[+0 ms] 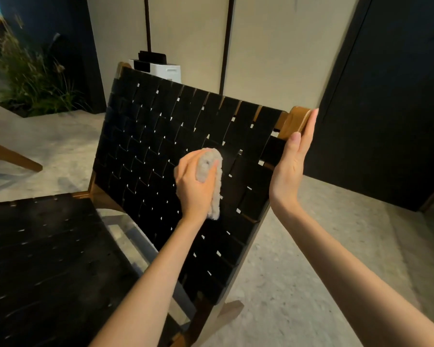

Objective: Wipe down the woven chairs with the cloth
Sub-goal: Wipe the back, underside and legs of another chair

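On a pale concrete floor (pixel 298 271) by a dark wall, a person wipes a woven chair (pixel 140 196) with black straps. At far left, tall grasses (pixel 28 78) stand in a floor bed, and the wooden leg (pixel 8 154) of another chair is nearer the camera. The seat (pixel 48 259), near left, meets the tilted backrest (pixel 161 126), with a white box (pixel 167 70) showing behind its top edge. At mid-backrest the left hand (pixel 193 194) grips a bunched, pale fleecy cloth (pixel 217 191), fingers curled round it, pressing it to the straps. Farther right, the right hand (pixel 291 159) lies flat, fingers straight and together, against the wooden frame post (pixel 295 118) at the backrest's upper right corner.
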`<state>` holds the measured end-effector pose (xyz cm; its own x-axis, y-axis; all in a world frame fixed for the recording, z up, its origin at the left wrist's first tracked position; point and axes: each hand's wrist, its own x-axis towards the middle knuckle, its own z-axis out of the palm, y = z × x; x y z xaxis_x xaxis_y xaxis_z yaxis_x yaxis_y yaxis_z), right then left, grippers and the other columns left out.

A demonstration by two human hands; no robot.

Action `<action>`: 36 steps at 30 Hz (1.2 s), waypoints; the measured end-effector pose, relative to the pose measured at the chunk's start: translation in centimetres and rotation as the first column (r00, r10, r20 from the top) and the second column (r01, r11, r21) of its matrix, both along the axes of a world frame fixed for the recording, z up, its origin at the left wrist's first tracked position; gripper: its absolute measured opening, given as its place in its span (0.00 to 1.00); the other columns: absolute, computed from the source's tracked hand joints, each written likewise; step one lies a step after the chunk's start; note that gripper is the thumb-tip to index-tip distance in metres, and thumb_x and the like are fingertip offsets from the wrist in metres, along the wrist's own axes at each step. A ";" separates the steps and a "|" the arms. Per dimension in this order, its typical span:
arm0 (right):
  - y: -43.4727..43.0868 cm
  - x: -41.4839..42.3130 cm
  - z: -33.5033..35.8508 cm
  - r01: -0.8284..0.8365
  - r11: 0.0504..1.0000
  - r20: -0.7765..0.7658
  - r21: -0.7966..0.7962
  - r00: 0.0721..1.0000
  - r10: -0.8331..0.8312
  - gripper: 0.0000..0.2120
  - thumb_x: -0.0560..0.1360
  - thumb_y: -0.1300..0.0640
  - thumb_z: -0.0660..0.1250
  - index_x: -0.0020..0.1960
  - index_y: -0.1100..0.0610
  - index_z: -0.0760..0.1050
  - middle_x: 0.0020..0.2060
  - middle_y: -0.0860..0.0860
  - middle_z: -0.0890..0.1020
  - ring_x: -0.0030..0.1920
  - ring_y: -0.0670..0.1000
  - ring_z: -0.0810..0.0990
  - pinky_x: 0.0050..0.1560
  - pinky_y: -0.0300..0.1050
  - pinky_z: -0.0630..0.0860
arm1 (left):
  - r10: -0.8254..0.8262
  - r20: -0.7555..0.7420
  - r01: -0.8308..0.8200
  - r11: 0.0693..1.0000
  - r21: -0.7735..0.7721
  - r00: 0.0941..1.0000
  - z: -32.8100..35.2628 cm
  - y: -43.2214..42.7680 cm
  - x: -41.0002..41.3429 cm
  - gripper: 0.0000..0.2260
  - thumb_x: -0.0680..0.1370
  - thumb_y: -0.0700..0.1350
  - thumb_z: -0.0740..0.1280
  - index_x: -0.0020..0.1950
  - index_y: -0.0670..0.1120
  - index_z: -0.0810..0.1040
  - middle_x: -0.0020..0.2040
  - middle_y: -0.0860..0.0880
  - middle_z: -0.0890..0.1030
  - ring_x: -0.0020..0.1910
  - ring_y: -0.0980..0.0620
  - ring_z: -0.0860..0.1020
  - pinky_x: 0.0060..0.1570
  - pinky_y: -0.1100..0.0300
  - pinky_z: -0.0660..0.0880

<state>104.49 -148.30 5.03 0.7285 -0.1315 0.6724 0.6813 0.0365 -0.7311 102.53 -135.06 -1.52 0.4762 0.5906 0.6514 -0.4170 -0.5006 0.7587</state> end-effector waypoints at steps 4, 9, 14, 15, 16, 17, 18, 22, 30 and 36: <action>0.2 -0.3 -0.7 0.014 1.000 -0.020 -0.010 1.000 -0.014 0.23 0.83 0.51 0.44 0.77 0.48 0.45 0.76 0.45 0.52 0.68 0.30 0.52 0.65 0.21 0.51 | 0.012 -0.078 -0.024 0.987 -0.161 0.997 1.6 -0.7 0.4 0.15 0.75 0.54 0.69 0.57 0.47 0.78 0.49 0.62 0.74 0.54 0.60 0.76 0.54 0.69 0.72; -0.2 -0.3 -0.9 -0.029 0.999 -0.018 -0.013 0.999 0.029 0.24 0.82 0.48 0.43 0.77 0.47 0.43 0.77 0.44 0.50 0.74 0.38 0.51 0.75 0.38 0.50 | -0.120 0.130 0.118 0.993 0.024 0.984 4.3 -5.0 -0.6 0.12 0.73 0.53 0.71 0.55 0.53 0.79 0.53 0.58 0.79 0.55 0.62 0.77 0.58 0.56 0.75; 0.0 -0.8 -3.2 -0.048 0.997 -0.031 -0.060 0.998 0.046 0.24 0.83 0.49 0.44 0.77 0.45 0.43 0.69 0.26 0.50 0.67 0.24 0.49 0.64 0.19 0.49 | -0.129 0.194 0.079 0.966 0.246 0.972 -2.7 -3.6 -2.0 0.14 0.73 0.47 0.73 0.56 0.43 0.81 0.57 0.49 0.79 0.57 0.53 0.78 0.53 0.46 0.76; 0.2 -0.9 -3.6 -0.040 0.998 -0.033 -0.056 0.999 0.039 0.23 0.83 0.49 0.44 0.76 0.45 0.43 0.66 0.23 0.49 0.65 0.22 0.48 0.63 0.18 0.49 | -0.103 0.195 0.060 0.975 0.215 0.975 -4.3 -3.1 -2.2 0.14 0.73 0.47 0.73 0.56 0.42 0.81 0.57 0.48 0.79 0.57 0.52 0.78 0.53 0.46 0.77; 0.4 -1.0 -3.8 -0.035 0.998 -0.037 -0.046 0.999 0.033 0.23 0.83 0.50 0.44 0.76 0.45 0.43 0.66 0.23 0.49 0.64 0.21 0.48 0.62 0.17 0.48 | -0.075 0.187 0.043 0.985 0.169 0.979 -5.6 -2.6 -2.2 0.14 0.73 0.46 0.73 0.56 0.41 0.80 0.57 0.47 0.79 0.57 0.52 0.78 0.53 0.46 0.77; 0.5 -1.2 -3.9 -0.034 0.999 -0.047 -0.035 0.998 0.032 0.23 0.83 0.50 0.44 0.76 0.46 0.43 0.67 0.25 0.49 0.63 0.20 0.48 0.61 0.17 0.48 | -0.049 0.170 0.027 0.991 0.131 0.984 -6.3 -2.0 -2.1 0.14 0.72 0.44 0.73 0.57 0.41 0.80 0.57 0.47 0.79 0.58 0.51 0.78 0.54 0.46 0.77; 0.6 -1.2 -3.9 -0.037 0.999 -0.056 -0.026 0.998 0.035 0.24 0.83 0.50 0.44 0.77 0.48 0.43 0.68 0.28 0.49 0.63 0.20 0.49 0.61 0.17 0.48 | -0.022 0.147 0.006 0.994 0.105 0.989 -6.7 -1.4 -1.8 0.14 0.72 0.42 0.73 0.57 0.41 0.80 0.57 0.47 0.78 0.57 0.51 0.78 0.55 0.48 0.77; 0.7 -1.4 -3.8 -0.031 0.999 -0.061 -0.032 0.998 0.029 0.25 0.82 0.50 0.44 0.77 0.49 0.43 0.69 0.34 0.50 0.62 0.19 0.48 0.60 0.16 0.48 | 0.143 0.012 -0.140 0.983 -0.116 0.990 -5.0 1.0 0.0 0.15 0.71 0.37 0.73 0.56 0.39 0.79 0.56 0.42 0.79 0.55 0.52 0.77 0.54 0.52 0.78; 0.6 -1.6 -3.9 -0.019 0.999 -0.062 -0.031 0.998 0.017 0.24 0.83 0.52 0.44 0.78 0.51 0.42 0.76 0.43 0.48 0.65 0.22 0.49 0.62 0.17 0.48 | -0.030 0.117 0.033 0.999 -0.027 0.993 -4.3 -3.6 -2.9 0.14 0.71 0.52 0.73 0.54 0.50 0.80 0.54 0.55 0.79 0.53 0.60 0.78 0.52 0.65 0.75; 1.1 -2.8 -4.0 -0.002 1.000 -0.080 -0.015 0.997 0.000 0.23 0.84 0.55 0.42 0.78 0.55 0.42 0.78 0.50 0.47 0.74 0.41 0.47 0.67 0.23 0.47 | -0.023 0.096 0.021 1.000 0.014 0.995 -9.6 -2.6 -4.3 0.16 0.70 0.39 0.76 0.56 0.46 0.79 0.55 0.50 0.79 0.55 0.54 0.78 0.54 0.52 0.77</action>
<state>101.69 -147.24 0.99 0.7800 -0.1211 0.6139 0.6207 0.0258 -0.7836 98.23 -137.65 -11.08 0.4240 0.5717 0.7024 -0.4984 -0.5003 0.7080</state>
